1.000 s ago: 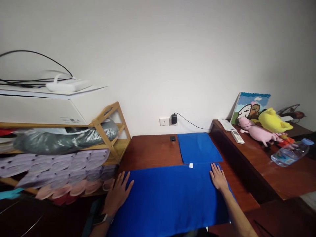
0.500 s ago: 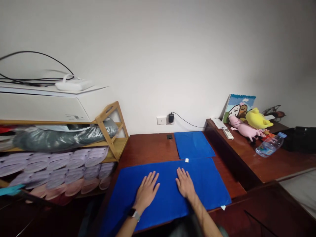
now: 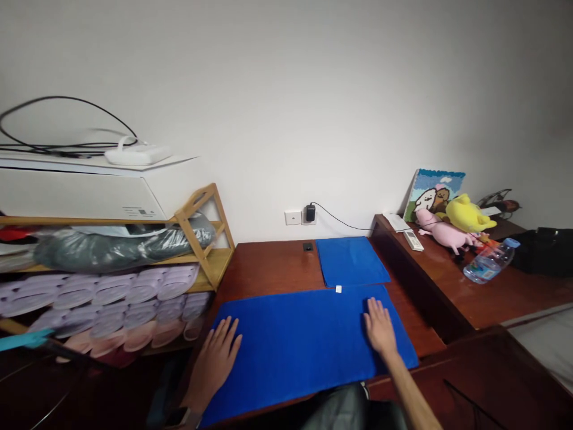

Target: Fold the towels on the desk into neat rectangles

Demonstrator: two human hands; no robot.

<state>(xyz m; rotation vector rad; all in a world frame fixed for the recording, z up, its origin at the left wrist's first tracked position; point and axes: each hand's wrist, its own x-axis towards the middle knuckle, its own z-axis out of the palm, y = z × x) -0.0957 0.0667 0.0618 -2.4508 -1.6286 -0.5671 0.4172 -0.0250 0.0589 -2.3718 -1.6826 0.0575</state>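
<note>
A large blue cloth (image 3: 299, 346) lies spread flat on the reddish-brown table (image 3: 268, 269). My left hand (image 3: 215, 358) rests at the cloth's left edge, its fingers apart and nothing held. Near the right side of the same cloth, my right hand (image 3: 379, 327) lies flat with fingers stretched out, also holding nothing. Behind the large cloth is a smaller blue cloth (image 3: 351, 261), with a white tag (image 3: 339, 289) at its front edge.
On the left stands a wooden rack (image 3: 217, 263) with slippers (image 3: 111, 289) and a white box (image 3: 76, 194). The right-hand desk (image 3: 452, 286) holds plush toys (image 3: 468, 215), a remote (image 3: 413, 240) and a plastic bottle (image 3: 491, 261). A plugged-in adapter (image 3: 310, 212) is on the wall.
Both hands have moved apart over the large cloth, the left one towards its left edge and the right one towards its right side. The cloth's front right tag no longer shows.
</note>
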